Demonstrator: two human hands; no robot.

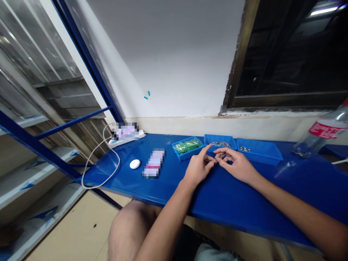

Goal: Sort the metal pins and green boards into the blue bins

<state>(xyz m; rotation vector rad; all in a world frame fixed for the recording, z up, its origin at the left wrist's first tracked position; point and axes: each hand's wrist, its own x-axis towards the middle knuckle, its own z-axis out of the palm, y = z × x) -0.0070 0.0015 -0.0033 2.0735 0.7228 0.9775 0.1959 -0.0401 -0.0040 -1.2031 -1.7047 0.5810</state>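
Note:
My left hand (199, 167) and my right hand (237, 165) meet above the blue table (174, 185), fingertips close together. My left thumb and lower fingers pinch while the index finger points up and away. The thumb and fingers of my right hand are also drawn together in a pinch. Whatever lies between the fingertips is too small to make out. Just behind the hands are three blue bins: the left bin (189, 155) holds green packets (187, 145), the middle bin (208, 138) holds thin metal pieces (220, 144), and the right bin (261, 154) has several small metal parts (244, 149).
A phone-like blurred object (154, 163) and a white oval case (135, 164) lie left of the bins. A white power strip (127, 139) and a looped cable (116, 170) are farther left. At the right stands a tilted plastic bottle (318, 136) with a red label.

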